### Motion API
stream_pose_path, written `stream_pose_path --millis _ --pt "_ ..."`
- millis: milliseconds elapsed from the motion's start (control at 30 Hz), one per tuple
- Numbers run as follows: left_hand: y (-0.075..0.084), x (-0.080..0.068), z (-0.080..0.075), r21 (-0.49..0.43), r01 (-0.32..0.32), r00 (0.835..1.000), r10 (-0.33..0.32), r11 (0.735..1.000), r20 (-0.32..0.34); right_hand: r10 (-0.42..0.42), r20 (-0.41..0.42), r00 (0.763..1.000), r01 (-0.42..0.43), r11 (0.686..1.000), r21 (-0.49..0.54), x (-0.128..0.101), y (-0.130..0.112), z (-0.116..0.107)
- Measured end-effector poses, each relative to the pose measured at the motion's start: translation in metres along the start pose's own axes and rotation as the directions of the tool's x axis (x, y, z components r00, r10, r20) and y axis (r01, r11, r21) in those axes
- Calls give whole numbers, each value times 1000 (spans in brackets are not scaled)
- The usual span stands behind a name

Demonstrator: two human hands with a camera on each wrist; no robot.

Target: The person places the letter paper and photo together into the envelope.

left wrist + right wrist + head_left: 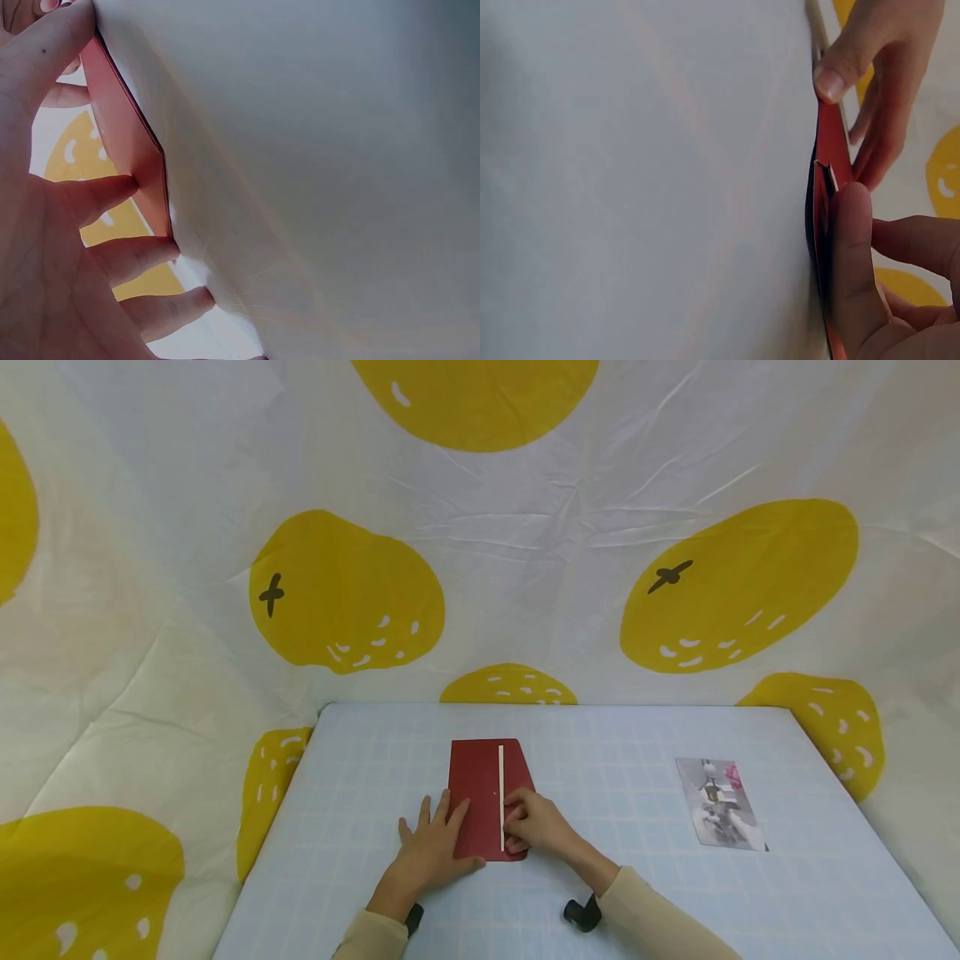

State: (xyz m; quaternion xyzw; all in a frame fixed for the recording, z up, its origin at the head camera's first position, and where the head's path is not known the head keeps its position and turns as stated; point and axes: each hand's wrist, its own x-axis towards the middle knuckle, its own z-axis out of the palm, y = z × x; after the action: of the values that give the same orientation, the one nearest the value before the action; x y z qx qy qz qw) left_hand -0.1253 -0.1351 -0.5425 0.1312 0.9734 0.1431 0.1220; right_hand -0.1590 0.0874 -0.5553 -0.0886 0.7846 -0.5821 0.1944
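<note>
A red paper envelope lies on the table, with a narrow white strip running lengthwise along its flap side. My left hand rests with spread fingers over the envelope's lower left edge, thumb at its bottom. In the left wrist view the fingers stand apart along the red edge. My right hand has curled fingers at the flap, pinching its edge, with fingertips right beside the strip. In the right wrist view the thumb presses against the envelope, where its layers part slightly.
A mostly grey picture card with a pink patch lies at the right of the table. Pale checked cloth covers the table. Behind it hangs a white curtain with yellow fruit shapes.
</note>
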Motion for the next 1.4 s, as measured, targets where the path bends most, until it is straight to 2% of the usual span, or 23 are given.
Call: stream_pose_path --millis 333,533,733,1067,1400 --pt "-2 3 1 -2 5 1000 -5 1000 0 -63 -71 996 55 993 -106 -5 -2 -27" --pt "-1 3 2 -12 9 1000 -9 1000 -4 -48 -135 990 31 991 -127 -12 -5 -45" --pt "-1 5 2 -13 5 1000 -5 1000 -6 -26 -233 972 -8 990 -140 -18 -3 -68" --pt "-3 5 6 -13 5 1000 -5 1000 -7 -21 -327 945 -36 985 -167 -35 3 -110" --pt "-2 3 4 -35 12 1000 -12 999 -3 -79 -383 920 -5 977 -213 -50 16 -147"
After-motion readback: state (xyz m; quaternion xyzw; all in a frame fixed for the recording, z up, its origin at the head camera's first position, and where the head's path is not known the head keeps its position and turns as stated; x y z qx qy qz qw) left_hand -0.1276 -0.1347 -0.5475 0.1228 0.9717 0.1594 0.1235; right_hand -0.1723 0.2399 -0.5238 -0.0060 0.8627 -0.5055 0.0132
